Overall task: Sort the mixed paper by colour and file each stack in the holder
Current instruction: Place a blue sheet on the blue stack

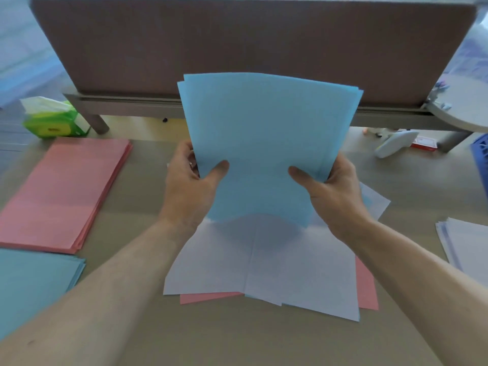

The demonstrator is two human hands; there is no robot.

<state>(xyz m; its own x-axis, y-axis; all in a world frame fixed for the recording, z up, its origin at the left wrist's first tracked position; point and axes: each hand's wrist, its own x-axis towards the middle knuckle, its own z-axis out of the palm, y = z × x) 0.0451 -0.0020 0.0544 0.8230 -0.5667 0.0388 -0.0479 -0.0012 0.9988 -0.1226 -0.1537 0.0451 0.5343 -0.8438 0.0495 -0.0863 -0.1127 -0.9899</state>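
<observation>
The left hand (190, 186) and right hand (332, 191) each pinch a lower side of a sheaf of blue sheets (264, 133), thumbs in front, holding it upright just above the mixed pile (264, 265) on the surface (237, 339). Left of that pile lie a pink stack (63, 191) and a blue stack (31, 286), right of it a white stack (464, 247), so sorting looks well advanced. White and pink sheets lie unsorted in the pile, and no stack appears filed yet.

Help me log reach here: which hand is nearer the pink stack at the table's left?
Left. The left hand grips the blue sheets on their left edge, beside the pink stack; the right hand grips their right edge, farther away.
</observation>
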